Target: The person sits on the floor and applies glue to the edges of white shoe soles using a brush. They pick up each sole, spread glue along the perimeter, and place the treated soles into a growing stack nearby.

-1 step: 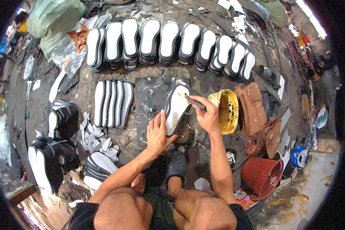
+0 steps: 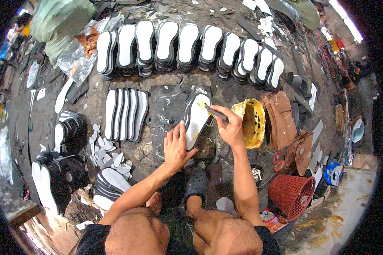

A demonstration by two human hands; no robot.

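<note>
A white-topped shoe sole point(image 2: 198, 123) with a dark rim lies on a dark square mat point(image 2: 166, 110). My left hand point(image 2: 178, 148) lies along its lower left side, fingers stretched out and thumb at the near end. In my right hand point(image 2: 230, 127) is a brush point(image 2: 218, 112) with a flat dark handle. Its yellowish tip touches the upper part of the sole, where a yellow smear shows; a fainter one sits lower down. Just right of my right hand stands a yellow-coated tub point(image 2: 260, 123) with dark spots on its inner wall.
Stacks of white-topped soles point(image 2: 187, 44) curve across the far side. A row of soles point(image 2: 122, 114) lies left of the mat, near loose pale cut pieces point(image 2: 108, 155). At right are brown sheets point(image 2: 278, 117), orange-handled scissors point(image 2: 278, 161) and a red basket point(image 2: 285, 193).
</note>
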